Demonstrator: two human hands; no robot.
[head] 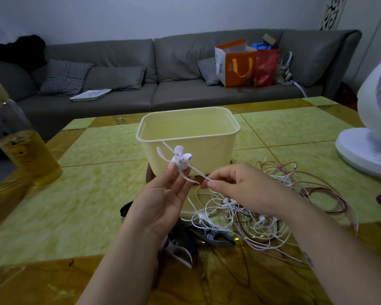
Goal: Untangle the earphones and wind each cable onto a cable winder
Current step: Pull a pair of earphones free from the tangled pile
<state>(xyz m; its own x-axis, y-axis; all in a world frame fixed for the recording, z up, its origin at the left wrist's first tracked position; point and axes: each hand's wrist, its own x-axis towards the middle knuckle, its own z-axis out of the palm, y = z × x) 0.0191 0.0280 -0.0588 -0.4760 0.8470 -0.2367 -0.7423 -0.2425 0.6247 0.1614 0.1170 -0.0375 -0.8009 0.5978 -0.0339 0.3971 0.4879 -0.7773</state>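
Observation:
My left hand (163, 197) holds a white cable winder (178, 162) at its fingertips, with two white earbuds (183, 153) sticking up from it. My right hand (235, 183) pinches the white cable (198, 172) that runs from the winder. Below and to the right of my right hand lies a tangled pile of white and pink-brown earphone cables (251, 216) on the table. Several grey and dark cable winders (209, 234) lie under my left forearm.
A pale yellow tub (188, 133) stands on the green-and-gold table (86, 194) just behind my hands. A bottle of yellow liquid (20, 146) stands at the left, a white fan (374, 128) at the right. A grey sofa (163, 73) is behind.

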